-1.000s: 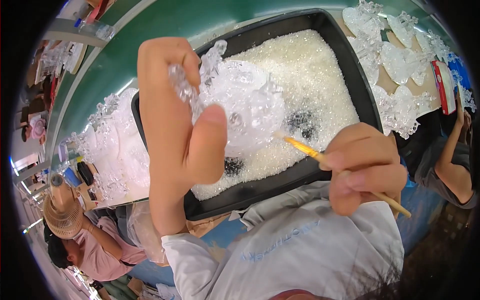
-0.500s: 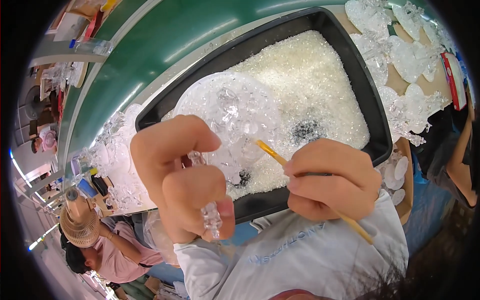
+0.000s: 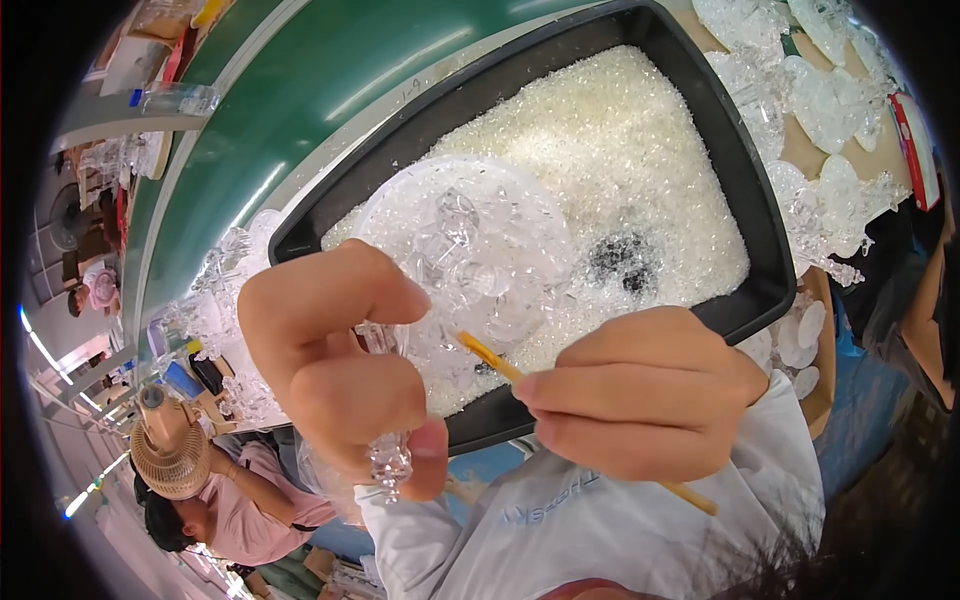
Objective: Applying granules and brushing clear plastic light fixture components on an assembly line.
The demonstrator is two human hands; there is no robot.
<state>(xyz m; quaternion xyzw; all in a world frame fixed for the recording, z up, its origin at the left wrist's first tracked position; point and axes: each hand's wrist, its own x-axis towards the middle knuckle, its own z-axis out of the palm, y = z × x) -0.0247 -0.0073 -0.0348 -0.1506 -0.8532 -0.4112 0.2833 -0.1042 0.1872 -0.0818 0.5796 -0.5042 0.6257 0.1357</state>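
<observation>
Across the upper left of the frame, a broad green surface (image 3: 330,80) with a pale curved edge. From the centre towards the upper right, a black tray (image 3: 768,292), tilted in view, and spread inside it a wide bed of glittering clear-white granules (image 3: 590,130), with a dark bare patch right of centre. Along the lower edge, a white shirt (image 3: 600,530).

Just right of centre and low, the right hand (image 3: 640,390), fingers pressed together, pinching a slim yellow paintbrush (image 3: 490,358) angled up to the left. Left of centre, the left hand (image 3: 340,360), fingers curled and closed on a beaded clear stem (image 3: 390,465), with its lower end showing beneath. Between and above both hands, over the left half of the granules, a clear disc-shaped piece (image 3: 470,225) with faceted lumps on top; join to stem hidden by the fingers, contact with the granules impossible to tell. Brush tip near the lower left edge of the disc; touching or not, unclear.

At upper right, clustered clear ornaments (image 3: 825,105). At lower left, a co-worker in pink (image 3: 270,510), behind a beige fan (image 3: 170,455). At far right, a red-and-white box (image 3: 913,150). At upper left, a clear bottle (image 3: 180,100).
</observation>
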